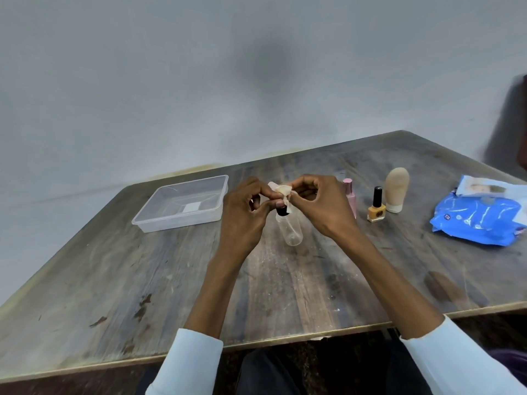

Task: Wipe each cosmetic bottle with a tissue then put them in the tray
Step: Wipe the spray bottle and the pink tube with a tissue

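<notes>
My left hand (246,213) and my right hand (322,206) meet above the table's middle, and both pinch a small crumpled tissue (282,190) between their fingertips. Right under the tissue is a clear bottle with a black cap (291,229), slightly tilted; my left fingers are at its cap, and I cannot tell whether they grip it. The clear plastic tray (176,225) lies to the left with no bottles in it. A pink bottle (351,196), partly hidden by my right hand, a yellow nail polish bottle (376,209) and a beige tube (397,189) stand to the right.
A blue wipes pack (479,219) lies at the far right with a white packet (484,188) behind it. The worn wooden table (142,280) ends close to my body. A dark blurred shape (510,124) is at the right edge.
</notes>
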